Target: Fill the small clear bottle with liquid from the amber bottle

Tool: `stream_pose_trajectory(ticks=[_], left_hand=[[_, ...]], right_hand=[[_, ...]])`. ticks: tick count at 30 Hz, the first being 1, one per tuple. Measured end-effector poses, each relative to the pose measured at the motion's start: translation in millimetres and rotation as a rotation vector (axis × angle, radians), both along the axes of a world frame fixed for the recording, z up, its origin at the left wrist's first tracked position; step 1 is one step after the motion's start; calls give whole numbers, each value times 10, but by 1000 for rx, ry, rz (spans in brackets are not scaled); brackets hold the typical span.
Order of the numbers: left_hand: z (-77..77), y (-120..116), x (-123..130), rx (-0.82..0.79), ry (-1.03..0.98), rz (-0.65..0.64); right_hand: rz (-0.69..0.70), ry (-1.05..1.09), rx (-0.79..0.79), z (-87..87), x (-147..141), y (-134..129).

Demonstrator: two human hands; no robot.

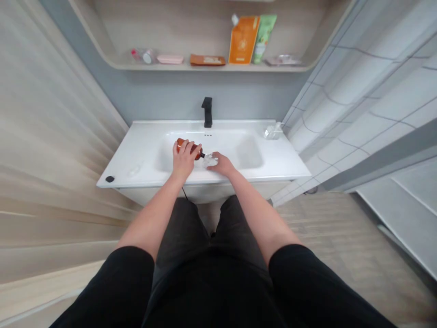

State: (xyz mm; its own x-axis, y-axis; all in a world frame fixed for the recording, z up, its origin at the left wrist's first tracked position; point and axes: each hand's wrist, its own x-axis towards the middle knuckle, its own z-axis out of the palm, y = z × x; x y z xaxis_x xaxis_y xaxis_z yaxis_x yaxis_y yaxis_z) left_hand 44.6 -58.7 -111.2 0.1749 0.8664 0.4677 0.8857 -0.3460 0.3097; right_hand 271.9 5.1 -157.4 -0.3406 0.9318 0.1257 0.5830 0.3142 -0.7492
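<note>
Left grip [184, 159] closed on tilted amber bottle [195, 151]; dark nozzle [202, 155] at 3 o'clock, just beside small clear object [210, 160] held in closed right grip [222, 165], over white basin [249, 152].

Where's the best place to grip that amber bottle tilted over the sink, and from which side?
Grip the amber bottle by its rounded body, from above, as the left hand does: it is tilted nearly level, so a hand wraps over it. Avoid the narrow dark tip, which points toward the right hand.
</note>
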Motion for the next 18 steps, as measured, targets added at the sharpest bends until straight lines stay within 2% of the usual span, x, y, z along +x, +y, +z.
stream_pose_trajectory(ticks=[3,9,18], left_hand=[[-14,6,1,-17,37,24],[-77,35,-21,59,95,41],[-57,20,-4,15,20,2]], right_hand=[[3,0,10,4,1,-3],[2,9,5,-7,-2,4],[4,12,3,51,6,-37]])
